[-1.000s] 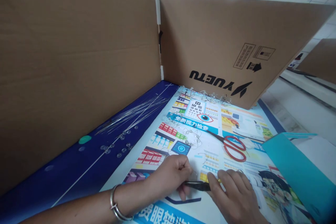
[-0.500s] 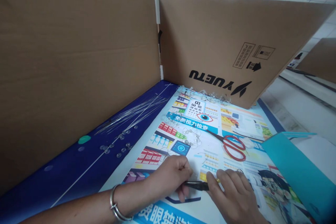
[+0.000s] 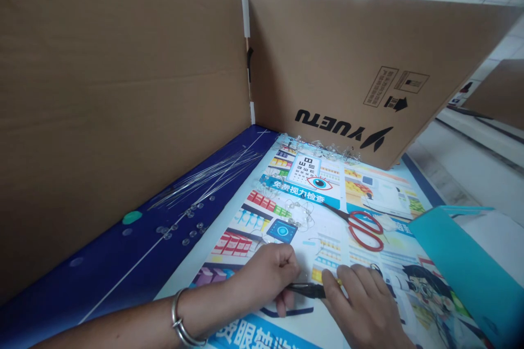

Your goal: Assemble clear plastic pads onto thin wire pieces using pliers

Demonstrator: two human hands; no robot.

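Near the bottom centre, my left hand (image 3: 272, 272) is closed, its fingers pinched at the tip of dark pliers (image 3: 309, 289); what lies between those fingers is too small to name. My right hand (image 3: 364, 300) is wrapped round the handles of the pliers, which point left. Red-handled scissors (image 3: 365, 230) lie on the printed sheet beyond my hands. A ring of clear beads and thin wire (image 3: 300, 215) rests left of the scissors. Loose clear beads (image 3: 199, 226) and a bundle of thin wires (image 3: 208, 174) are on the dark blue surface at the left.
Cardboard panels stand at the left (image 3: 123, 65) and back (image 3: 347, 54). More beaded wire pieces (image 3: 327, 148) lie along the back panel's foot. A green oval piece (image 3: 131, 217) is at the left, and a teal folder (image 3: 466, 262) at the right.
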